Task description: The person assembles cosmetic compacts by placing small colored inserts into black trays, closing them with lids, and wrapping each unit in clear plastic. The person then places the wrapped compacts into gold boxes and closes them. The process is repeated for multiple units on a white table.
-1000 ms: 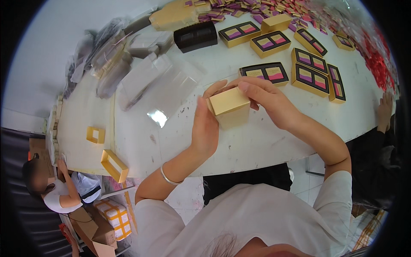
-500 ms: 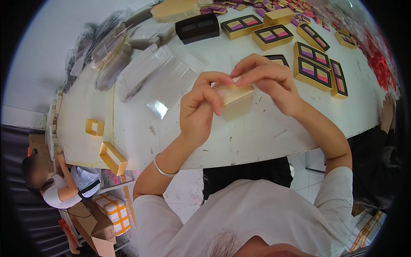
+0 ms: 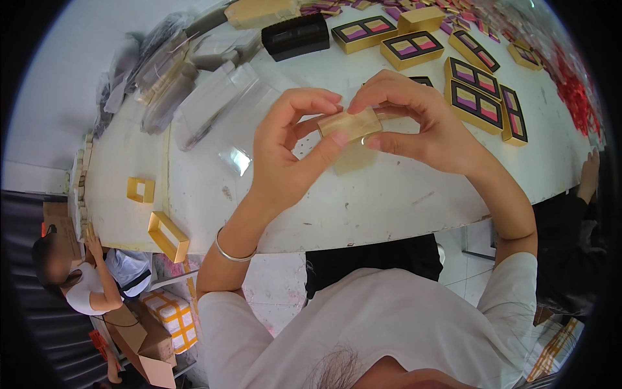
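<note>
Between my two hands is a small gold box (image 3: 352,125), held above the white table. My left hand (image 3: 285,149) grips its left end, the thumb pressed on the near face. At the right end my right hand (image 3: 424,126) pinches it, with thumb low and index finger on the top edge. A pale yellowish patch shows just below the box; whether it is clear plastic or a reflection I cannot tell. Behind my right fingers another gold-and-black box (image 3: 422,81) is partly hidden. Clear plastic sleeves (image 3: 223,107) lie beyond my left hand.
Several gold boxes with black inserts and coloured pieces (image 3: 476,104) stand at the far right. A black tray-like block (image 3: 295,37) is at the back. Two gold frames (image 3: 168,236) lie at left. Loose wrapped pieces (image 3: 466,16) and red shreds (image 3: 573,100) line the far edge. A co-worker (image 3: 91,279) sits at left.
Both hands have turned about the gold box: the left thumb now presses its near face, and the right thumb has dropped to its lower right corner. My left forearm has shifted slightly left.
</note>
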`<state>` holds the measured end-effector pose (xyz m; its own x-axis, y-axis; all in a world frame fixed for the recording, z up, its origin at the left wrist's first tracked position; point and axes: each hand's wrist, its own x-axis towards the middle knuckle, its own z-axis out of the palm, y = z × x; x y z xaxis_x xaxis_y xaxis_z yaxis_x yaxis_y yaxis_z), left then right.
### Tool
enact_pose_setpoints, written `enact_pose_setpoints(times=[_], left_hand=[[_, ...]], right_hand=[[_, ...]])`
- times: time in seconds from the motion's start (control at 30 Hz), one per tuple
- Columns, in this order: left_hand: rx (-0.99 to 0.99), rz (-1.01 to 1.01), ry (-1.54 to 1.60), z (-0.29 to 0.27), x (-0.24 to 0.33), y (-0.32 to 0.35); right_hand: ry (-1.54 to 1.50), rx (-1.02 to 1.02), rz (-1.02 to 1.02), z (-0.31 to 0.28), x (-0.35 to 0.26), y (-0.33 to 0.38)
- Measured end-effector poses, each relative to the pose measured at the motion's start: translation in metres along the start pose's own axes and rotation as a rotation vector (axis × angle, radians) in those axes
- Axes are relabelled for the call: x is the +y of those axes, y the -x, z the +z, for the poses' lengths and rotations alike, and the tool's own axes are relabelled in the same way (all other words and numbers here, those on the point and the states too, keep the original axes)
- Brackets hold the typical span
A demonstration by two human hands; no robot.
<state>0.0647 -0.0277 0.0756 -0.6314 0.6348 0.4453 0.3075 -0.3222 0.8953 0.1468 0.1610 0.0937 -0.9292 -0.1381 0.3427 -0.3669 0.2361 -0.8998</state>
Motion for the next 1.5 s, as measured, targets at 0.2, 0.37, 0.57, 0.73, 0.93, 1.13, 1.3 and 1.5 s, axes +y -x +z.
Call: enact_pose_setpoints(times=[0.2, 0.37, 0.57, 0.73, 0.93, 1.13, 1.3, 1.5], left_hand=[[-0.19, 0.126, -0.4, -0.014, 0.01, 0.0], [-0.255, 0.231, -0.532, -0.014, 0.016, -0.008], [-0.285, 0.387, -0.642, -0.019, 0.013, -0.01], [-0.282, 0.476, -0.656, -0.018, 0.009, -0.009], [-0.259, 0.556, -0.708, -0.015, 0.006, -0.006], [-0.26, 0.621, -0.725, -0.016, 0.002, -0.005], [-0.235, 0.625, -0.743, -0.015, -0.003, -0.001], [-0.19, 0.574, -0.744, -0.012, -0.006, 0.007]], right_hand=[[0.158, 0.02, -0.054, 0.005, -0.005, -0.003], [0.164, 0.031, -0.039, 0.005, -0.005, -0.003], [0.202, -0.039, -0.113, -0.003, -0.009, -0.004], [0.309, -0.018, -0.217, -0.003, -0.009, -0.002], [0.546, -0.118, -0.354, -0.01, -0.015, -0.005], [0.758, -0.067, -0.483, -0.006, -0.007, 0.0], [0.748, -0.076, -0.511, -0.01, -0.001, 0.001], [0.636, -0.087, -0.547, -0.009, 0.014, 0.005]])
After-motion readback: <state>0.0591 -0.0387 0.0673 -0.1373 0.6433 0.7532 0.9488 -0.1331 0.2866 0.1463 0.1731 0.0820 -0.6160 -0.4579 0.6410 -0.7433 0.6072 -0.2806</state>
